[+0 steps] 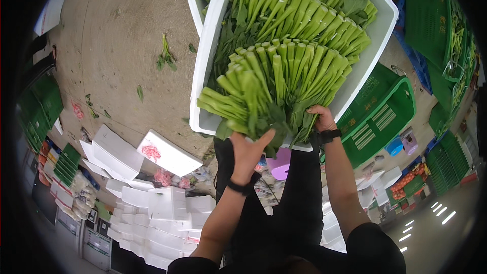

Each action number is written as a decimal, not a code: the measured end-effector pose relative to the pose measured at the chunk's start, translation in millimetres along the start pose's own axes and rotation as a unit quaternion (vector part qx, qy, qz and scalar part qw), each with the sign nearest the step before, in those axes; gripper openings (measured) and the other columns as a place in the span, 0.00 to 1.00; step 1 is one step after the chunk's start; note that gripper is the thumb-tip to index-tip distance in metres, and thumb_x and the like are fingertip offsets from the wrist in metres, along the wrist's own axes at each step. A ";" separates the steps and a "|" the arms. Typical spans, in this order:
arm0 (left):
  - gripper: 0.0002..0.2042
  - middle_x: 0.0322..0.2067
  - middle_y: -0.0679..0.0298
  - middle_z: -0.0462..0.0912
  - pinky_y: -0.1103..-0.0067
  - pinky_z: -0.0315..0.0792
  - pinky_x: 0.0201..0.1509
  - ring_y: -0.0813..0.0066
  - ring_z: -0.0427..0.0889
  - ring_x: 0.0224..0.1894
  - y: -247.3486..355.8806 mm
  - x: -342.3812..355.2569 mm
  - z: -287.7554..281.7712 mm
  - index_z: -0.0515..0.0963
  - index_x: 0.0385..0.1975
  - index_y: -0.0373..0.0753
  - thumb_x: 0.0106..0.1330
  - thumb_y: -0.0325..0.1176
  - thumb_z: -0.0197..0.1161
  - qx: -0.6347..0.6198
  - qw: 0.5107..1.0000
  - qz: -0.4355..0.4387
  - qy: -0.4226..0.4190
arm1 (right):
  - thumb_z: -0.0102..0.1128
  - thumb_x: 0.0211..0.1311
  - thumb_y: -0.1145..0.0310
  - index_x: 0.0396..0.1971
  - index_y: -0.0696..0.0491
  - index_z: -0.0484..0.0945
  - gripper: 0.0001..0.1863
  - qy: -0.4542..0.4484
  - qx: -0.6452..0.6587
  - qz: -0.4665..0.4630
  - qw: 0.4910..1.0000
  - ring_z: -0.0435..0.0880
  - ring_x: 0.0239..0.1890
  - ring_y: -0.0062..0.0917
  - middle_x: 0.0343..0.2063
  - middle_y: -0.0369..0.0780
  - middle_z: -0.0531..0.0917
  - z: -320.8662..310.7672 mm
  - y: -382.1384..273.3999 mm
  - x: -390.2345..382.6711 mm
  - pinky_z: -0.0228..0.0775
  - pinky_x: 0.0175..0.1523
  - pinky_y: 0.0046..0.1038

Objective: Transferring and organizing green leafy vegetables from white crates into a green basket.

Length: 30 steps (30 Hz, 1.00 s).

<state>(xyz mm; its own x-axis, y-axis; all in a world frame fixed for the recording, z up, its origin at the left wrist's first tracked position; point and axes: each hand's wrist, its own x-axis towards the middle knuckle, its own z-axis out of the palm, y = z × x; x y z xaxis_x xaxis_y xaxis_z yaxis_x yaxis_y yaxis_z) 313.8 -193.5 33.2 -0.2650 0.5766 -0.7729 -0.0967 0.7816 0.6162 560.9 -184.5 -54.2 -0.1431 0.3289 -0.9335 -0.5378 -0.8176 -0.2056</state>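
I am seeing the left hand (pixel 249 155) grasping greens (pixel 243 91) by their leaves (pixel 275 116); the right hand (pixel 323 120) is also gripping leaves; these greens are occupying the near end of the white box (pixel 207 50).

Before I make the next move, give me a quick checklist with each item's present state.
1. Left hand has hold of the bundle of pale-green, leafy stalks: ok, by its leafy end.
2. Right hand at the dark-green leaves of the fanned front row: ok, touching; grip cannot tell, fingers partly hidden.
3. Bundle clear of the white foam box's left wall: cannot tell; the stalks overlap it in this view.
4. Cut ends of the front row pointing away from the person: ok.
5. Concrete floor free of loose stalks: not ok; a small leafy green sprig lies left of the box.
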 end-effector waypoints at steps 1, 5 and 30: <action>0.25 0.42 0.54 0.80 0.75 0.77 0.47 0.70 0.81 0.37 5.2 -6.6 -16.6 0.70 0.49 0.28 0.58 0.33 0.73 0.114 0.990 0.077 0.023 | 0.62 0.44 0.76 0.43 0.62 0.80 0.21 0.000 0.006 0.001 1.000 0.84 0.39 0.30 0.39 0.41 0.85 -1.6 1.7 1.4 0.76 0.48 0.30; 0.20 0.29 0.56 0.79 0.76 0.73 0.30 0.72 0.81 0.31 122.1 0.9 -41.6 0.74 0.37 0.31 0.57 0.41 0.73 0.529 0.846 -0.068 -0.021 | 0.61 0.43 0.76 0.44 0.61 0.80 0.21 0.014 0.004 -0.001 1.000 0.84 0.40 0.30 0.39 0.41 0.85 -4.5 -2.9 -3.0 0.75 0.49 0.29; 0.10 0.27 0.67 0.76 0.78 0.68 0.46 0.73 0.73 0.38 131.8 127.9 62.5 0.77 0.36 0.39 0.54 0.26 0.66 0.309 0.907 0.275 -0.075 | 0.61 0.43 0.76 0.45 0.61 0.80 0.23 -0.001 -0.008 -0.014 1.000 0.83 0.40 0.28 0.39 0.41 0.85 10.9 -10.1 -8.9 0.74 0.51 0.28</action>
<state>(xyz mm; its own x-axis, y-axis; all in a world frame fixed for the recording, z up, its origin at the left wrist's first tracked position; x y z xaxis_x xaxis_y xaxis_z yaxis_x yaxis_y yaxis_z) 327.2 -1.9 6.2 0.0291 0.9096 -0.4144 0.5794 0.3224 0.7485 558.5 -173.9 -40.5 -0.1311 0.3523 -0.9267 -0.5290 -0.8154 -0.2352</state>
